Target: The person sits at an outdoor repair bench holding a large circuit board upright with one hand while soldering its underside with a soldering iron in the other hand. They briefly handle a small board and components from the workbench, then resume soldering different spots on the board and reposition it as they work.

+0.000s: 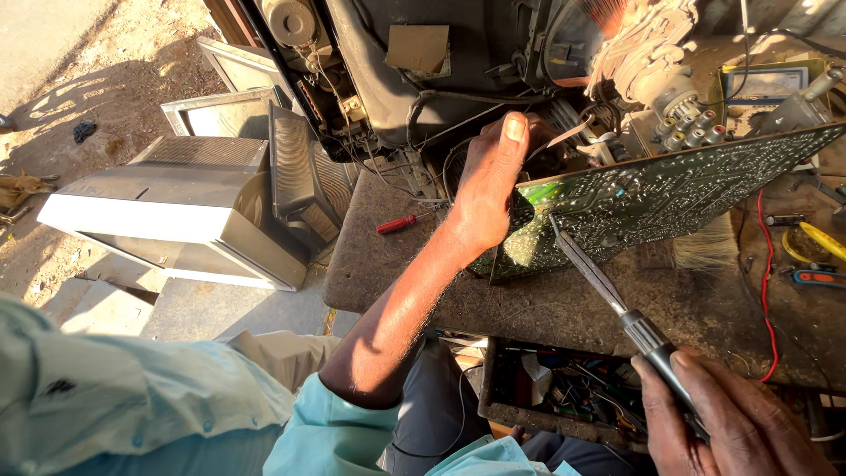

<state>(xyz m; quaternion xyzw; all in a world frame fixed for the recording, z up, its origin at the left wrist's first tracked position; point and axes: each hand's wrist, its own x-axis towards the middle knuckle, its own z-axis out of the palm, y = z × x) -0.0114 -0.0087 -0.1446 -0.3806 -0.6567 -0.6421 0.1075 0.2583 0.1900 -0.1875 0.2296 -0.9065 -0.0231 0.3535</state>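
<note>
My left hand grips the left edge of a green circuit board, which stands tilted on its long edge on the worn workbench, solder side toward me. My right hand at the lower right holds a soldering iron by its dark handle. The iron's metal tip rests against the board's lower left part. Behind the board is the open back of a television chassis with wires and a picture tube neck.
A red-handled screwdriver lies on the bench's left. A red wire runs down the right side, near yellow and orange tools. Grey television casings sit on the sandy ground at left. An open drawer of parts hangs under the bench.
</note>
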